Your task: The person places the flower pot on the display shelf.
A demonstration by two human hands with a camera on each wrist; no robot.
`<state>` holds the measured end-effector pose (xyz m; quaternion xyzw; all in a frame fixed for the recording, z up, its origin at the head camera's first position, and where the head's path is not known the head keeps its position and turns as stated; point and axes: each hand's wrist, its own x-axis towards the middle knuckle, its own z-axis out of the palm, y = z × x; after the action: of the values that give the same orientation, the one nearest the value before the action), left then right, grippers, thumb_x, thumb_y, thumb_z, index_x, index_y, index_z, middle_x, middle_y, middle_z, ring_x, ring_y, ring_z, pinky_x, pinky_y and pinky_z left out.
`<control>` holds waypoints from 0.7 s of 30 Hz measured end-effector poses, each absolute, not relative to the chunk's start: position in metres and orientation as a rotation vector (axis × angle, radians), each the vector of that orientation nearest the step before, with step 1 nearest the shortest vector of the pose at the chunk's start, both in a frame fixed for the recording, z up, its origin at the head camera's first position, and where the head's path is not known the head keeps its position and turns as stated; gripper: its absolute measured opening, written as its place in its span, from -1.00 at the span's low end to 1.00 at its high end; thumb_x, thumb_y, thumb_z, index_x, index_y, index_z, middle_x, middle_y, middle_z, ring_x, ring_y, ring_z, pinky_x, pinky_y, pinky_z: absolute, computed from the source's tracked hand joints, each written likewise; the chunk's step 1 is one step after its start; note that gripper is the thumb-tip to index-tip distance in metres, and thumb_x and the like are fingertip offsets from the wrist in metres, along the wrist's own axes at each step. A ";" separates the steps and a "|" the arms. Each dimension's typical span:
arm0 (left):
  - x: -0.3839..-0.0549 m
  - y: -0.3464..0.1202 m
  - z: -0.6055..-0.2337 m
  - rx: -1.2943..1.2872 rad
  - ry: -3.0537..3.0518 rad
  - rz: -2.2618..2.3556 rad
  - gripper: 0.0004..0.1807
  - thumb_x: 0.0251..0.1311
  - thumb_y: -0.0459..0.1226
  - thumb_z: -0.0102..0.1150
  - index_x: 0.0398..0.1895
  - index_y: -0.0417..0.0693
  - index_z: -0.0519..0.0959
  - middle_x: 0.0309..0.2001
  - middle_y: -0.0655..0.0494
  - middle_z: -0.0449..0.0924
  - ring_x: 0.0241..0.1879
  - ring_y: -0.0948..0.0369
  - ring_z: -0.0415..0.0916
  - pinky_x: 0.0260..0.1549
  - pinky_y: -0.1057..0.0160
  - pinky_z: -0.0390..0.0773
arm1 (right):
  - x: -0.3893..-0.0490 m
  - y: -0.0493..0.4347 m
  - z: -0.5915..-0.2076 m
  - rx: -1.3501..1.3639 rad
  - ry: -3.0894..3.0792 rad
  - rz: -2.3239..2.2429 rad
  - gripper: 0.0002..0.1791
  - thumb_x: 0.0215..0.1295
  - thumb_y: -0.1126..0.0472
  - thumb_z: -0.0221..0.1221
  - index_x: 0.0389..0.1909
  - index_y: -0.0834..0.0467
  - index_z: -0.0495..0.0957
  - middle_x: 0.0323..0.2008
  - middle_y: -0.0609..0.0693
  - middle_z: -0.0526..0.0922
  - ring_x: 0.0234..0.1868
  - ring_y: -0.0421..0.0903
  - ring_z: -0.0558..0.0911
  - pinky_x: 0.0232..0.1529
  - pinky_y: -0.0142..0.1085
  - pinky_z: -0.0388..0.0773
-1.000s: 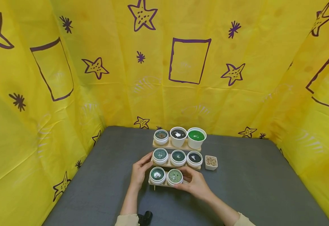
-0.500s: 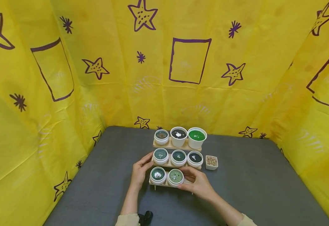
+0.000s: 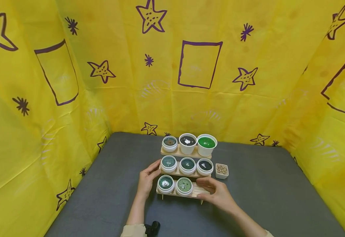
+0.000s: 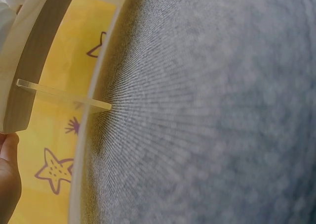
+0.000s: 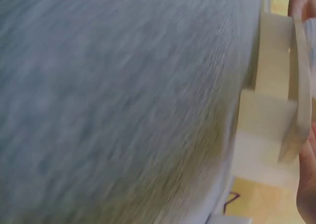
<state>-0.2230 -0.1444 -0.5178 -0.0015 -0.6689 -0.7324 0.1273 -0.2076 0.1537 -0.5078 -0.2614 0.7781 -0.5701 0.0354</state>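
A three-tier wooden stand (image 3: 187,173) holds white jars of green and dark contents. My left hand (image 3: 145,181) grips the left end of the middle tier, thumb at its front edge, beside a teal jar (image 3: 168,163). On the front tier sit a dark green jar with a white patch (image 3: 165,183) and a speckled light green jar (image 3: 184,186). To the right of the speckled jar, my right hand (image 3: 220,194) is at the bare end of that tier, fingers spread from the thumb, holding no jar. In the left wrist view, fingertips (image 4: 9,147) touch the board's end.
Right of the stand is a small square white dish (image 3: 221,171) of beige grains. Two taller white cups (image 3: 187,144) and a jar stand on the back tier. A grey cloth (image 3: 125,148) covers the table. Yellow patterned curtains (image 3: 131,98) enclose it.
My right hand has let go of the speckled light green jar and moved right along the front tier. The left hand stays in place.
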 end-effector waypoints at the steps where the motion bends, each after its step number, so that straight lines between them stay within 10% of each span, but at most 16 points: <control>1: -0.223 -0.145 -0.518 0.001 -1.945 -2.135 -0.56 0.22 -0.46 0.20 0.19 -0.37 0.53 0.27 -0.28 0.50 0.07 0.60 0.50 0.11 0.62 0.46 | -0.208 0.157 -0.508 -0.802 2.411 -1.738 -0.48 0.05 0.20 0.46 0.05 0.25 0.60 0.04 0.29 0.68 0.06 -0.06 0.72 0.09 -0.33 0.67; 11: -0.223 -0.145 -0.518 0.007 -1.937 -2.143 -0.56 0.21 -0.47 0.19 0.19 -0.38 0.53 0.27 -0.29 0.50 0.06 0.59 0.51 0.10 0.62 0.47 | -0.217 0.189 -0.510 -0.722 2.492 -1.759 -0.62 0.06 0.26 0.45 -0.07 0.25 0.65 -0.07 0.25 0.74 -0.07 -0.25 0.74 0.00 -0.21 0.72; 21: -0.222 -0.144 -0.516 0.022 -1.939 -2.144 -0.56 0.21 -0.47 0.19 0.18 -0.38 0.53 0.27 -0.29 0.50 0.05 0.61 0.51 0.10 0.62 0.47 | -0.235 0.213 -0.508 -0.432 2.720 -1.866 -0.64 0.01 0.31 0.47 -0.13 0.26 0.64 -0.14 0.27 0.73 -0.16 -0.38 0.70 -0.10 -0.53 0.68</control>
<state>-0.2223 -0.1438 -0.5164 0.0074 -0.6656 -0.7357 0.1251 -0.2350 0.2127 -0.5082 -0.1293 0.8141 -0.5586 -0.0925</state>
